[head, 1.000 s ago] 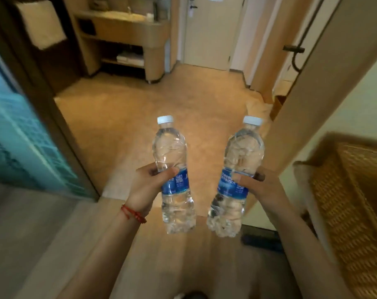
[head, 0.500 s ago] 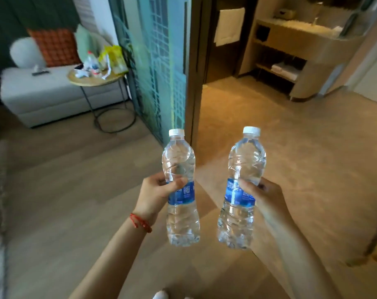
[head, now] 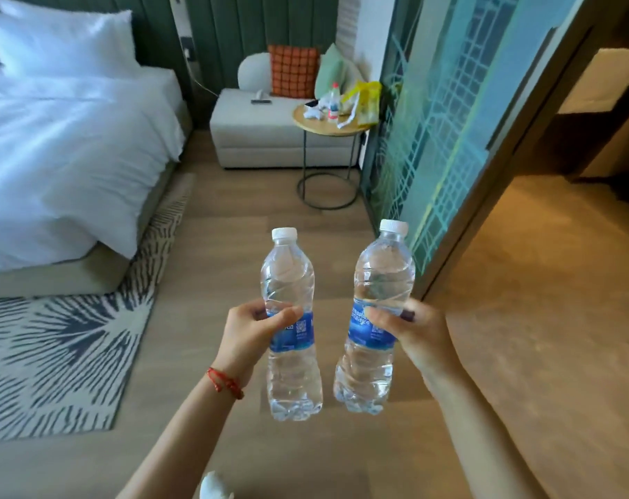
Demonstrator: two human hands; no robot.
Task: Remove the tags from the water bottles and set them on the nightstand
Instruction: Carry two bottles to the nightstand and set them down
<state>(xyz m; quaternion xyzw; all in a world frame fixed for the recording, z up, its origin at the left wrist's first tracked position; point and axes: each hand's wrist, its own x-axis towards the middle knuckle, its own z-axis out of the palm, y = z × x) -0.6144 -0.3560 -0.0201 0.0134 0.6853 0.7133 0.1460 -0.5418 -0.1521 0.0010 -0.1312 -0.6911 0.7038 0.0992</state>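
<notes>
I hold two clear water bottles upright in front of me, each with a white cap and a blue label. My left hand [head: 248, 331] grips the left bottle [head: 290, 282] around its middle, thumb across the label. My right hand [head: 414, 333] grips the right bottle [head: 381, 279] at label height; this bottle leans slightly right. No tag shows on either bottle neck. No nightstand is plainly in view.
A bed with white linen [head: 64, 138] stands at the left, a patterned rug [head: 61, 354] beside it. Ahead are a grey sofa [head: 255, 138] and a round side table [head: 331, 122] with clutter. A glass partition [head: 432, 138] and dark door frame stand to the right.
My view has swung left from the hallway and bathroom to the bedroom; the bed has come into sight. Both hands keep the same hold on the bottles.
</notes>
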